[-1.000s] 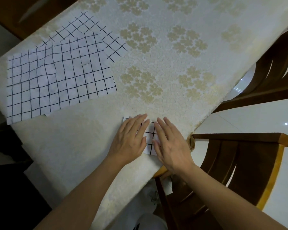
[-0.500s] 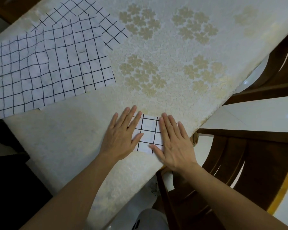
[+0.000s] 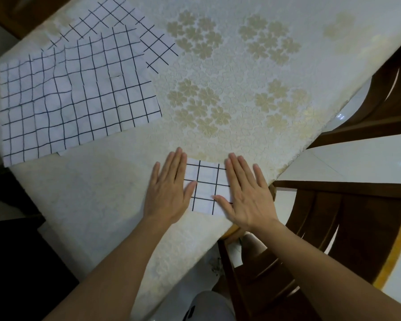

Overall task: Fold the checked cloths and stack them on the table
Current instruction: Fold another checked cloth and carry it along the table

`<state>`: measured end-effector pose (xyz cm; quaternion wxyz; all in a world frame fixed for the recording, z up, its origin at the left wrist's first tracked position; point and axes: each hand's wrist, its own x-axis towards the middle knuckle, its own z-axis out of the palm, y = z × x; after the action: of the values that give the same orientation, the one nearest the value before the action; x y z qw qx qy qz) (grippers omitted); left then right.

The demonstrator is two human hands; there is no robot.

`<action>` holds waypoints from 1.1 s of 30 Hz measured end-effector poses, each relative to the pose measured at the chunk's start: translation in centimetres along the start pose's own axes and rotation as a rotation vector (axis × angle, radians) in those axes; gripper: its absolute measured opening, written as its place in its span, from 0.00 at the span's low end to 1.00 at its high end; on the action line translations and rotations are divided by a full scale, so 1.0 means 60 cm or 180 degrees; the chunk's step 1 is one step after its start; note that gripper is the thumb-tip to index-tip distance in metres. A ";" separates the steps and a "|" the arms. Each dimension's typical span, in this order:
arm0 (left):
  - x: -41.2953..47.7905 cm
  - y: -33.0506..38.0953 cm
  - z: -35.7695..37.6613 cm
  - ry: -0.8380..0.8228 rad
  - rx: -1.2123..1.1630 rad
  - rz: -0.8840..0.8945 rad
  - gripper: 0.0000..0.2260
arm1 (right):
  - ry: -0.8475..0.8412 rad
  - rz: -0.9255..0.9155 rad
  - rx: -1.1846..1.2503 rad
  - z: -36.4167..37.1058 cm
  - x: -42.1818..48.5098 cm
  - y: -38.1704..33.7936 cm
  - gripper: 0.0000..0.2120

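Observation:
A small folded white cloth with black checks (image 3: 206,181) lies near the table's near corner. My left hand (image 3: 169,188) rests flat on its left edge, fingers straight. My right hand (image 3: 245,193) lies flat on its right side, fingers straight, thumb across the lower part. Only the strip between my hands shows. At the far left a large unfolded checked cloth (image 3: 74,105) lies spread flat. It overlaps a second checked cloth (image 3: 146,40) behind it.
The table wears a cream cloth with gold flower clusters (image 3: 218,100). Its edge runs diagonally just right of my right hand. Dark wooden chairs (image 3: 333,228) stand at the right over a glossy white floor (image 3: 368,158). A dark object (image 3: 9,262) sits low left.
My hands have slid apart across the folded cloth, left hand leftward and right hand rightward, and more of the cloth shows between them. The camera has shifted a little.

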<state>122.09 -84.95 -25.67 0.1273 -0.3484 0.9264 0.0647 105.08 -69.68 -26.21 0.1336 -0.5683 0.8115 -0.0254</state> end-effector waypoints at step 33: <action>-0.017 0.032 -0.066 0.0041 -0.2265 -0.2257 0.12 | 0.0119 0.2536 0.2318 -0.075 -0.019 -0.045 0.09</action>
<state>120.82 -83.67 -21.54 0.0091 -0.6639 0.6723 0.3272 106.78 -70.09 -21.14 0.3068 -0.1329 0.9051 -0.2625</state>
